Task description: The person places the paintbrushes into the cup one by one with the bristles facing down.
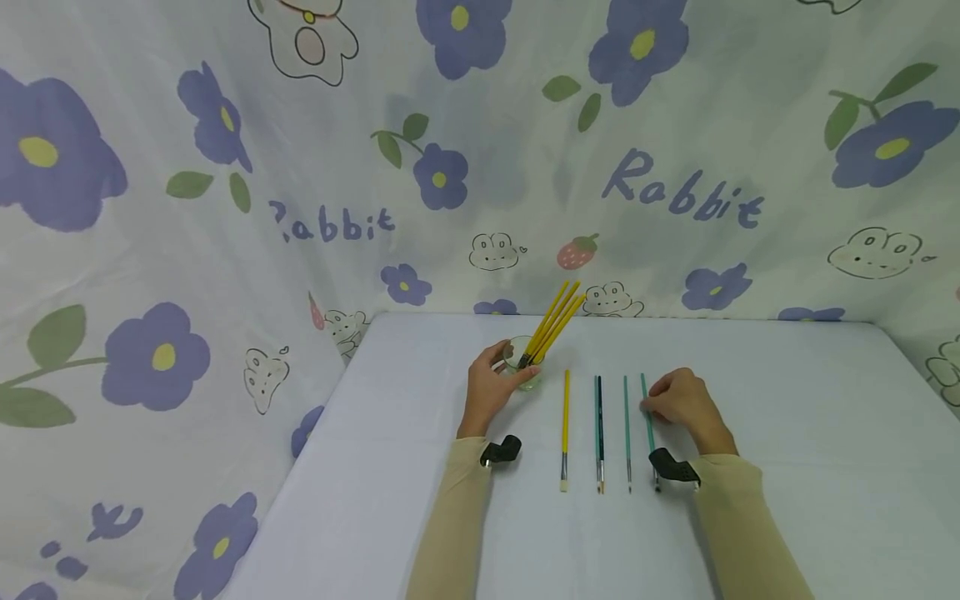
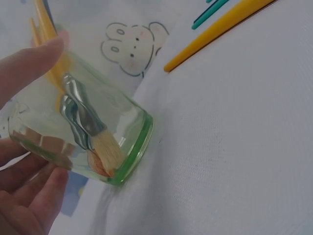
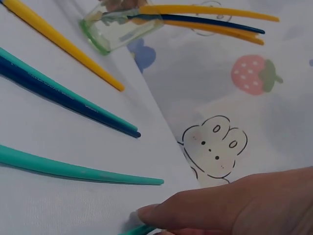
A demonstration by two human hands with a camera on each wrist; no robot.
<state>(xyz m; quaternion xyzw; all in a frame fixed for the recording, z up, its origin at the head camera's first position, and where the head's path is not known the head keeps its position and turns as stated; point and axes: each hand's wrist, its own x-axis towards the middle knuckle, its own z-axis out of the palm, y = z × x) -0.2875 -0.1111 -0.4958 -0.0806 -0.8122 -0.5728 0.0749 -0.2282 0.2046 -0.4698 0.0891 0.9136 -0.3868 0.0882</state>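
Observation:
My left hand (image 1: 489,390) grips a clear glass cup (image 2: 117,93) with a green base, thumb on one side and fingers on the other. Inside it lean several yellow paintbrushes (image 1: 553,323) and a dark blue one (image 3: 215,23), bristles down. At the right end of a row, my right hand (image 1: 684,404) pinches a teal paintbrush (image 1: 651,435) near the upper part of its handle. Most of that brush falls outside the right wrist view, where only a bit of handle (image 3: 136,230) shows under the thumb.
Between the hands lie a yellow paintbrush (image 1: 566,417), a teal one (image 1: 597,417) against a dark blue one (image 1: 602,433), and another teal one (image 1: 627,433), bristles toward me. They rest on a white-covered table (image 1: 825,400). A printed curtain (image 1: 510,125) hangs behind.

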